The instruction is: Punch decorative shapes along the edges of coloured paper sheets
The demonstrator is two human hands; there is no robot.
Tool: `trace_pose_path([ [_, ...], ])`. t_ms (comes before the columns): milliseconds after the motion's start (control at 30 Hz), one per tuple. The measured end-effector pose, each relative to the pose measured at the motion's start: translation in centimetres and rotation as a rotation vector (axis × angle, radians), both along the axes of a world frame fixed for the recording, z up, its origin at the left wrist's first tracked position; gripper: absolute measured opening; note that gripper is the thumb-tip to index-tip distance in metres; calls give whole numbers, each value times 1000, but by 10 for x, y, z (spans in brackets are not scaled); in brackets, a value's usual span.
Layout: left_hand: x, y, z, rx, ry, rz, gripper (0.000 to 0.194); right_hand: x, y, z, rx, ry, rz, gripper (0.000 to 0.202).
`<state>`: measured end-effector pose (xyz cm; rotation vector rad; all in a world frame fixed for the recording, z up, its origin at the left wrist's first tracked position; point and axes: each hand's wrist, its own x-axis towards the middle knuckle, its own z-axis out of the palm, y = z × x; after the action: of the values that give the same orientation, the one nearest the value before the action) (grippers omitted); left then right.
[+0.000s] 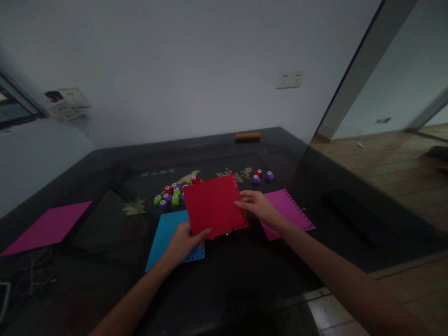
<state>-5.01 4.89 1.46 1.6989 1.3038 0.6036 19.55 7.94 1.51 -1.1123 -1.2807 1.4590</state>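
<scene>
- One left hand point(185, 245) and one right hand point(257, 204) pinch a square red paper sheet point(212, 205) over a glossy black table point(224, 282).
- A blue hole-punched sheet point(164, 235) lies partly covered by the left hand; the right forearm point(297, 240) crosses a magenta one point(289, 207).
- Green, purple and red one-eyed toys point(175, 200) cluster beyond, some blocked by the red sheet.
- A brown bar point(248, 136) rests near the far edge.

The red sheet point(213, 205) has hole-dotted edges. To its left I see blue paper point(167, 233), to its right magenta paper point(285, 209); around its far side, white-eyed toys point(176, 200) in green, purple and red dot a black bench point(245, 270) patterned with tan leaves point(135, 207).
</scene>
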Motion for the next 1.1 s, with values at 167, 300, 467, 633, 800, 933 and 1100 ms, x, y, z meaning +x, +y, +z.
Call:
trace_pose_path([
  [167, 0, 1, 2, -22, -138, 28, 35, 2, 0, -1, -10, 25, -17, 24],
  [300, -4, 8, 2, -20, -261, 130, 39, 4, 2, -2, 1, 5, -30, 21],
  [467, -8, 14, -5, -25, -303, 139, 37, 3, 3, -3, 33, -4, -57, 24],
  [633, -4, 13, -5, -48, -347, 131, 32, 4, 4, -2, 51, -4, -93, 21],
  [800, -3, 10, -1, -57, -361, 137, 31, 5, 6, -4, 48, 3, -130, 24],
  [933, -3, 10, 0, -51, -337, 144, 33, 5, 5, -3, 58, 2, -124, 25],
  [1100, 2, 8, 1, -12, -333, 131, 35, 9, 6, 1, 55, 9, -151, 26],
])
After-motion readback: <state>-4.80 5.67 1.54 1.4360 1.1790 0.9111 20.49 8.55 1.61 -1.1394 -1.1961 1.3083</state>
